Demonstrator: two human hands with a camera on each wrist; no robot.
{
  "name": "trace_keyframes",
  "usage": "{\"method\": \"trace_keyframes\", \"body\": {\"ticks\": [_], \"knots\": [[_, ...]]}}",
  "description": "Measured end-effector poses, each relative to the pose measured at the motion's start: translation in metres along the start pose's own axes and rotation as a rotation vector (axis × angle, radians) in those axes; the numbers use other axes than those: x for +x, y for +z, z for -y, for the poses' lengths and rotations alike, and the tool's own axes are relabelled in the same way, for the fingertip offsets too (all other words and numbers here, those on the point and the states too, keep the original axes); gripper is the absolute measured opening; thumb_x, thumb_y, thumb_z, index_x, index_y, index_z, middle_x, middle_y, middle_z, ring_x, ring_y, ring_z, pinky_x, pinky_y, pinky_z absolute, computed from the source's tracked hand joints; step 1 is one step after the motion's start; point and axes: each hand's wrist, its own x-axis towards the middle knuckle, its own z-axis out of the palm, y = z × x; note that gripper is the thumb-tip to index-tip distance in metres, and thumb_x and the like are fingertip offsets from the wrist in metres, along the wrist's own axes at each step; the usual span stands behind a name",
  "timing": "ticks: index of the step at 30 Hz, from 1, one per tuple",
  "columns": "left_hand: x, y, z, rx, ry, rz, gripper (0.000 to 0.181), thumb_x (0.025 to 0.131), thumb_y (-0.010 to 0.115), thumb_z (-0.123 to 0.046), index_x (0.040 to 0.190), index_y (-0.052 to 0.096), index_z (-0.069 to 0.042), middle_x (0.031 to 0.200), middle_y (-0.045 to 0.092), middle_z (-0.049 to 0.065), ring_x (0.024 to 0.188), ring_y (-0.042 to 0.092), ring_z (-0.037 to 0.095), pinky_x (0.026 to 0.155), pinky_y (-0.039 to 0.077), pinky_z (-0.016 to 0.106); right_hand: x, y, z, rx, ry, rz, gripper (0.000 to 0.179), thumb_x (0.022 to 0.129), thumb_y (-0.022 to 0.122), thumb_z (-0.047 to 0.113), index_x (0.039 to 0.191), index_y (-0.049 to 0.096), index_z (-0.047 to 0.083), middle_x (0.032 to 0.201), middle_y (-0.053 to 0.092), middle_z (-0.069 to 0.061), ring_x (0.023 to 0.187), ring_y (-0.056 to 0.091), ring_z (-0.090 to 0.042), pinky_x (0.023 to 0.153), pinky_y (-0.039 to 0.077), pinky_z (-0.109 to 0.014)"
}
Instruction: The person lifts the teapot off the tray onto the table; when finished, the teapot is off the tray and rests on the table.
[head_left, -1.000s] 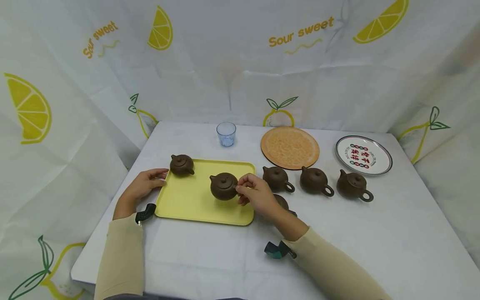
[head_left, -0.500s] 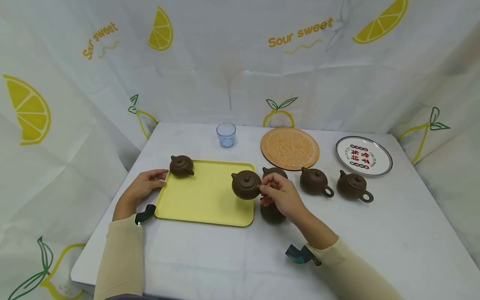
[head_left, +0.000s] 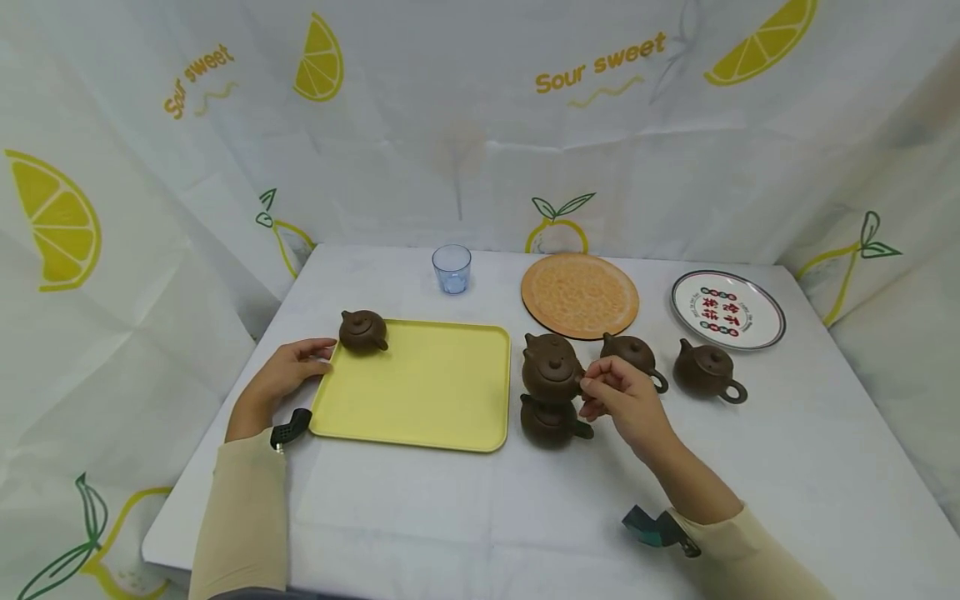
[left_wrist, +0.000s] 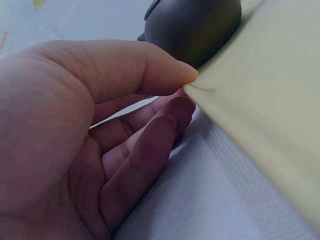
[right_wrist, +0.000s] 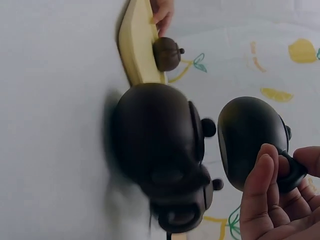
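Note:
My right hand (head_left: 630, 404) pinches the handle of a dark brown teapot (head_left: 551, 379), also close up in the right wrist view as a lifted teapot (right_wrist: 245, 135). From the head it overlaps another brown teapot (head_left: 546, 427) standing right of the yellow tray (head_left: 416, 392), and partly covers one behind it. In the right wrist view there is a gap between the held teapot and the standing teapot (right_wrist: 152, 132). At the tray's left edge, my left hand (head_left: 285, 379) pinches the rim (left_wrist: 215, 117), thumb above. One small teapot (head_left: 363, 332) sits at the tray's back left corner.
Two more teapots, a middle teapot (head_left: 628, 354) and a right teapot (head_left: 703, 371), stand in a row on the white table (head_left: 405, 517). Behind are a blue glass (head_left: 452, 271), a round tan board (head_left: 580, 296) and a white plate (head_left: 693, 321). Printed cloth surrounds the table.
My right hand has carried the teapot rightward from over the tray, past its right edge, to beside the other teapots. My left hand has stayed at the tray's left edge.

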Motion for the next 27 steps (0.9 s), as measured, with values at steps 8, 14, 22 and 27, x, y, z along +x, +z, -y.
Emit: {"method": "trace_keyframes", "body": {"ticks": [8, 14, 22, 27], "knots": [[0.001, 0.001, 0.0, -0.016, -0.013, -0.006, 0.055, 0.087, 0.072, -0.013, 0.137, 0.054, 0.0, 0.123, 0.06, 0.02, 0.108, 0.054, 0.016, 0.086, 0.039, 0.017, -0.019, -0.031, -0.011, 0.004, -0.002, -0.067, 0.009, 0.096, 0.056, 0.0, 0.097, 0.052, -0.009, 0.075, 0.061, -0.011, 0.06, 0.064, -0.021, 0.057, 0.055, -0.032], [-0.004, 0.001, -0.01, -0.037, -0.008, 0.014, 0.054, 0.089, 0.069, -0.008, 0.138, 0.051, 0.005, 0.125, 0.058, 0.025, 0.11, 0.054, 0.02, 0.084, 0.04, 0.014, -0.034, -0.052, -0.024, -0.023, 0.025, -0.105, 0.016, 0.097, 0.056, 0.002, 0.1, 0.049, -0.012, 0.076, 0.062, -0.014, 0.061, 0.063, -0.02, 0.058, 0.055, -0.031], [-0.017, 0.001, -0.036, -0.088, 0.006, 0.016, 0.051, 0.088, 0.066, -0.001, 0.135, 0.049, 0.011, 0.124, 0.056, 0.03, 0.098, 0.055, 0.006, 0.082, 0.041, 0.013, -0.049, -0.076, -0.04, -0.034, 0.058, -0.111, 0.015, 0.096, 0.056, -0.001, 0.1, 0.047, -0.014, 0.078, 0.062, -0.014, 0.066, 0.063, -0.018, 0.06, 0.056, -0.031], [-0.017, 0.001, -0.037, -0.104, 0.01, 0.015, 0.051, 0.088, 0.066, 0.0, 0.135, 0.049, 0.011, 0.123, 0.056, 0.03, 0.095, 0.055, 0.002, 0.082, 0.042, 0.013, -0.055, -0.086, -0.045, -0.122, 0.106, -0.092, 0.016, 0.097, 0.055, -0.001, 0.103, 0.047, -0.014, 0.077, 0.062, -0.015, 0.067, 0.063, -0.019, 0.061, 0.056, -0.032]]}}
